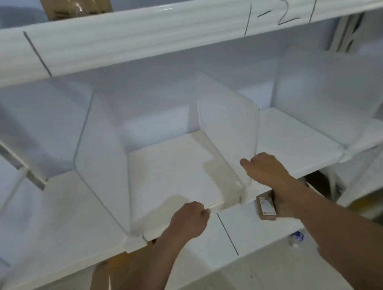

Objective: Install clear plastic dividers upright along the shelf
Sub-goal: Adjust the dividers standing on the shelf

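A white shelf (176, 167) runs across the view with clear plastic dividers standing upright on it. One divider (100, 163) stands left of centre, another (227, 125) stands in the middle, and a third (317, 107) is at the right. My right hand (264, 168) is closed around the lower front edge of the middle divider. My left hand (187, 218) pinches the shelf's front edge (213, 207), between the left and middle dividers.
An upper shelf beam (158, 33) marked "1-21" overhangs the work area. A small cardboard box (267, 207) sits below my right wrist. Brown cardboard pieces (100, 282) and a plastic bottle (297, 238) lie lower down. A metal upright (13, 154) stands at the left.
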`<act>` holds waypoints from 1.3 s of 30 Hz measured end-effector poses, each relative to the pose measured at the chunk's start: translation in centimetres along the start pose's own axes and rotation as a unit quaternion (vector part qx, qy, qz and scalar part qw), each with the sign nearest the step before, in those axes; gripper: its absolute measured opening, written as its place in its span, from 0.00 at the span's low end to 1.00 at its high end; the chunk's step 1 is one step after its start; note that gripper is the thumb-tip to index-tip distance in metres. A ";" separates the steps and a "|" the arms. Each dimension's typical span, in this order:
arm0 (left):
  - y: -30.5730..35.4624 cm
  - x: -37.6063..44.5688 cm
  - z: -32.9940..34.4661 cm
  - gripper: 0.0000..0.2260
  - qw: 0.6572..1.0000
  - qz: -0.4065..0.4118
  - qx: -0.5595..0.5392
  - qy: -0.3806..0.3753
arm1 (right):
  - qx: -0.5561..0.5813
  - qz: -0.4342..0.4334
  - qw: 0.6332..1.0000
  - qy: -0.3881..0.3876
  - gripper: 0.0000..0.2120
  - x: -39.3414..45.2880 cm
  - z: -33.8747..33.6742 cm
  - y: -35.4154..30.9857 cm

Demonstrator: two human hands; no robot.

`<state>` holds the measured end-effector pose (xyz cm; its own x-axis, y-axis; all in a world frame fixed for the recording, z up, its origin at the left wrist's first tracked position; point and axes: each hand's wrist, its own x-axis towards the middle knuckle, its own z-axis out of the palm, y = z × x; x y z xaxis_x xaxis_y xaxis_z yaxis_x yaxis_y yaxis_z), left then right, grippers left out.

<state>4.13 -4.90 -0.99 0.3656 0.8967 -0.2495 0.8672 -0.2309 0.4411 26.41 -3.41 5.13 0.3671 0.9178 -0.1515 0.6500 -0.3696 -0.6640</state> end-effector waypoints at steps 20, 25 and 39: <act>14.8 10.8 6.9 0.09 0.984 -0.106 0.086 0.112 | -0.084 -0.225 0.952 -0.189 0.19 5.0 -3.9 1.1; 15.1 10.3 8.1 0.07 0.983 -0.121 0.095 0.103 | -0.097 -0.227 0.952 -0.181 0.23 3.1 -3.6 2.0; 14.7 10.9 7.7 0.10 0.984 -0.115 0.073 0.113 | -0.108 -0.206 0.956 -0.176 0.18 5.3 -3.0 0.7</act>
<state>23.48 -1.41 -3.84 0.0829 0.9890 -0.1221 0.9637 -0.0484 0.2626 30.81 0.75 6.04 -0.1729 0.9697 -0.1725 0.8279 0.0482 -0.5588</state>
